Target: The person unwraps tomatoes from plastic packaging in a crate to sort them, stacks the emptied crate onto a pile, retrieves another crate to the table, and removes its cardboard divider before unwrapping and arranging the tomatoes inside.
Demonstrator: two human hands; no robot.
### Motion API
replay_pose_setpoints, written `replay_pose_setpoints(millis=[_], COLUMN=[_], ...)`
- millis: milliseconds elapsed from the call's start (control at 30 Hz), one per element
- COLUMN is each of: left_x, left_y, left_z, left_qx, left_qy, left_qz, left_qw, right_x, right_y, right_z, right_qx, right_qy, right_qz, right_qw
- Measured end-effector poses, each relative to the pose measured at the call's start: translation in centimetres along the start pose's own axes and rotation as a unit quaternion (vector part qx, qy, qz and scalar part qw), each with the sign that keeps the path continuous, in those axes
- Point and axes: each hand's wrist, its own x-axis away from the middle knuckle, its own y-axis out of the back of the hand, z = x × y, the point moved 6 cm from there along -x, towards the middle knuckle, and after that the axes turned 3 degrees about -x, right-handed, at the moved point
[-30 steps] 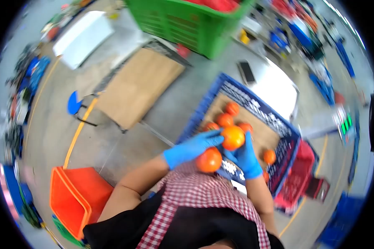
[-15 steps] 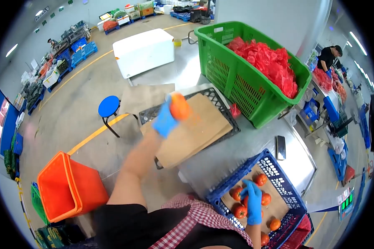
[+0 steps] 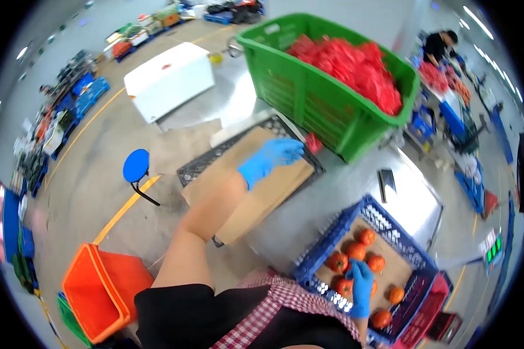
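Your left hand is over the cardboard, its fingers stretched nearly straight and only lightly spread; the palm side is hidden, so you cannot tell whether anything sits beneath. Just past those fingertips runs the edge of the black crate under the cardboard, and beyond it stands the green basket. Open room for you is the stretch of metal surface between your left fingers and the blue crate. Your right hand reaches inside that crate's rim, fingers curled narrow; whether they grip one of the tomatoes cannot be told. The tomatoes lie around those fingers, ahead and to both sides, two of them farther right. They look near round, with no clear long axis, and which way their stem ends point is too small to read. The cardboard's long axis runs roughly along your left forearm.
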Motion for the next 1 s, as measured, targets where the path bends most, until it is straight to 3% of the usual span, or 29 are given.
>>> replay_pose_setpoints(millis=[67,100,133,167,233,300,333,433,467,500,567,633,700,733,833,867,933,967,1000], left_x=[1.5,2.4,3.0,3.1,4.9,6.3,6.7,8.2,8.1,7.8,7.5,9.7,11.7,11.5,11.0,10.8,10.8,11.6,10.7], left_y=[-5.1,-7.8,-9.5,-11.1,-15.0,-18.8,-20.4,-25.6,-27.0,-28.0,-29.7,-30.9,-32.1,-32.0,-32.2,-32.5,-32.2,-32.0,-31.0], left_z=[0.2,1.8,3.1,4.2,6.1,9.6,10.8,14.6,15.6,17.6,21.0,25.6,28.5,30.5,33.3,32.8,30.4,29.3,30.3], left_qx=[-0.167,-0.237,-0.156,-0.076,-0.148,-0.231,-0.272,-0.469,-0.507,-0.597,-0.748,-0.698,-0.747,-0.76,-0.776,-0.779,-0.632,-0.531,-0.5], left_qy=[-0.076,-0.105,-0.067,-0.029,0.006,0.032,0.036,-0.031,-0.1,-0.078,-0.029,-0.134,-0.091,-0.111,-0.114,-0.108,0.137,0.257,0.231], left_qz=[0.04,0.08,0.093,0.101,0.125,0.209,0.243,0.329,0.328,0.334,0.335,0.397,0.404,0.377,0.348,0.348,0.364,0.36,0.326], left_qw=[0.982,0.963,0.981,0.992,0.981,0.95,0.93,0.819,0.791,0.725,0.572,0.581,0.52,0.518,0.513,0.51,0.67,0.723,0.768], right_x=[-0.3,0.0,1.0,0.8,2.0,2.9,3.4,2.5,2.2,2.1,1.6,1.7,1.9,1.4,1.0,1.7,3.0,4.1,4.7], right_y=[1.9,3.6,5.0,8.5,13.5,15.7,14.4,9.9,9.5,9.5,10.7,11.6,12.0,12.6,15.7,16.6,17.5,17.5,17.5], right_z=[-0.2,-0.5,0.6,-1.2,-2.0,-2.6,-1.1,-0.9,-1.5,-2.0,-3.4,-4.9,-7.0,-8.5,-8.4,-8.5,-8.6,-8.3,-7.5], right_qx=[0.07,0.07,0.059,0.089,0.089,0.253,0.333,0.369,0.431,0.491,0.504,0.508,0.501,0.509,0.262,0.018,-0.275,-0.416,-0.481], right_qy=[0.051,0.021,0.014,0.073,0.052,-0.007,0.034,0.105,0.126,0.146,0.123,0.098,0.071,0.134,-0.004,-0.166,-0.212,-0.231,-0.192], right_qz=[-0.031,-0.066,-0.135,-0.166,-0.238,-0.203,-0.165,0.064,0.039,0.014,-0.003,0.025,0.101,0.12,0.058,0.065,0.122,0.146,0.186], right_qw=[0.996,0.995,0.989,0.979,0.966,0.946,0.928,0.921,0.893,0.859,0.855,0.855,0.857,0.841,0.963,0.984,0.93,0.867,0.835])
